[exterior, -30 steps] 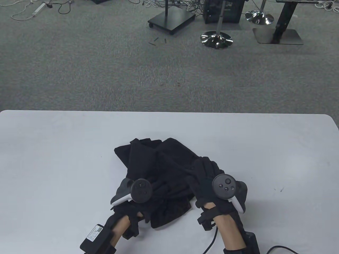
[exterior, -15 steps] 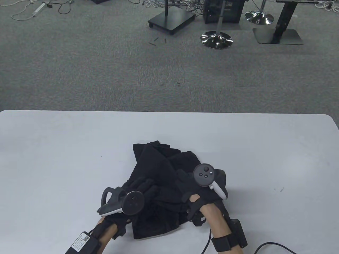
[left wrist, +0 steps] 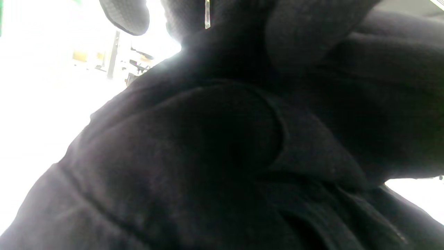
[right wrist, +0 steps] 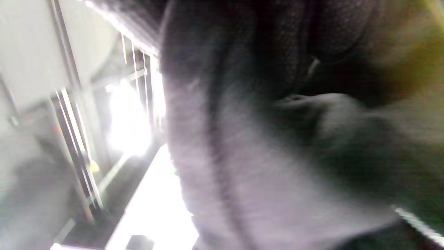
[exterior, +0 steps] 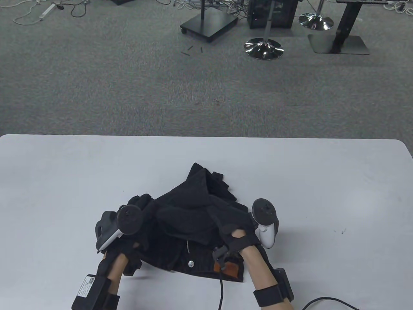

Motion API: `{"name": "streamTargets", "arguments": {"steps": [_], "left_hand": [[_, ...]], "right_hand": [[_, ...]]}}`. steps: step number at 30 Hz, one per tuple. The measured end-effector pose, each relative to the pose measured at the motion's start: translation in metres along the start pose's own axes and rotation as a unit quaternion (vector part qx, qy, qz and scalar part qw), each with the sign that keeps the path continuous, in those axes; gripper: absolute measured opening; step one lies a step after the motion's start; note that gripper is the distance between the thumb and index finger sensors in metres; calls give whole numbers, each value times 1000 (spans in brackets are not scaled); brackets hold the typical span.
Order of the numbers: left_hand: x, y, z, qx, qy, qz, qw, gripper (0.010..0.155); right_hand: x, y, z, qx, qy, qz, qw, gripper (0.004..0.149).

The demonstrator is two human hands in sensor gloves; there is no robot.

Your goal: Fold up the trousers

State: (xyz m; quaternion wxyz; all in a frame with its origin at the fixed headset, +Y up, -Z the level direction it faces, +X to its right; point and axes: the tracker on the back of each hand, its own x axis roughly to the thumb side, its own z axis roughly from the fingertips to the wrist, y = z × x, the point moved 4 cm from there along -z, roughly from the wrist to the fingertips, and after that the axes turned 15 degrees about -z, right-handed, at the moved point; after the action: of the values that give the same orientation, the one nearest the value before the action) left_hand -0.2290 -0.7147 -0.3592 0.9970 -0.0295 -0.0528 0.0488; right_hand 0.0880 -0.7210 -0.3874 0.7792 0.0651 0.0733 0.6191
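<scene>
Fingers of both hands hidden in the black trousers, right wrist view blurred, forearms cut off at near edge

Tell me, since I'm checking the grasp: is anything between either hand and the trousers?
Nothing visible. The left hand and right hand both grip the black trousers directly at the waistband; only bare table surrounds them.

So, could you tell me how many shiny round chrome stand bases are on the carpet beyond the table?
2: one chrome base at top centre, another further back to its right. More may lie outside the frame.
</scene>
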Motion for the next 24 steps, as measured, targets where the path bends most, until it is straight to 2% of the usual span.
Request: {"name": "streamTargets", "arguments": {"steps": [2,3,4,6,8,10,12,14,16,21,23,24], "left_hand": [[-2,-8,1,-42,9,20,999,76],[-3,-10,1,-50,13,17,998,76],[-6,-8,1,-28,22,7,999,68],[-12,-5,0,-20,45,4,999,56],[-20,1,1,-8,56,17,998,53],[-29,7,2,-8,66,41,997,51],[-40,14,2,-8,76,57,995,51],[-52,18,2,-7,92,81,992,51],[-64,20,0,-11,106,93,990,50],[-86,20,-5,2,149,95,984,52],[-93,17,-8,4,167,89,982,53],[-97,14,-9,5,172,89,981,54]], "right_hand": [[-2,1,-1,37,8,-9,999,49],[-3,1,-1,53,19,-8,998,50],[-5,0,0,64,27,-7,998,52],[-5,-9,1,47,39,17,998,56],[-3,-22,2,19,37,81,996,58],[-7,-33,2,5,48,183,982,58],[-19,-36,1,4,66,308,949,57],[-37,-33,0,24,104,389,915,57],[-51,-26,1,47,149,431,889,58],[-71,0,5,82,166,503,844,59],[-71,19,9,93,140,554,816,62],[-69,32,14,115,139,582,793,63]]}}
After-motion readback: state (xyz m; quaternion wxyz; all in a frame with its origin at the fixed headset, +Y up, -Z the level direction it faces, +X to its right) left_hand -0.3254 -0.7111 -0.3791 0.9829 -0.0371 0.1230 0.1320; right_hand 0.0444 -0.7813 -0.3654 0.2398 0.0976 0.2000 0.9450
